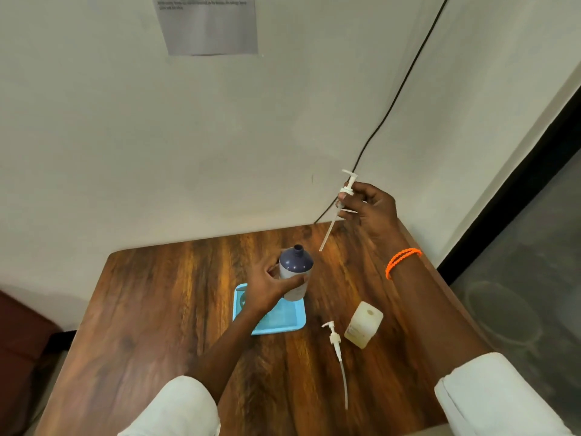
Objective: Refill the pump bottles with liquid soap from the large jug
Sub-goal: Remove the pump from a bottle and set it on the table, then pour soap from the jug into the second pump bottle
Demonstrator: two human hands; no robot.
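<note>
A white bottle with a dark blue shoulder and open neck (296,266) stands on the far corner of a light blue tray (284,319). My left hand (271,289) grips the bottle's side. My right hand (371,206) is raised above the table's far right corner and pinches a white pump head (345,191), whose dip tube hangs down and to the left, clear of the bottle. A second white pump with a long tube (338,354) lies flat on the table. A pale, translucent square bottle (363,324) without a pump stands to its right.
The wooden table (163,309) stands against a white wall. A black cable (396,99) runs down the wall to the table's far right corner. A paper notice (207,23) hangs on the wall. A grey floor lies to the right.
</note>
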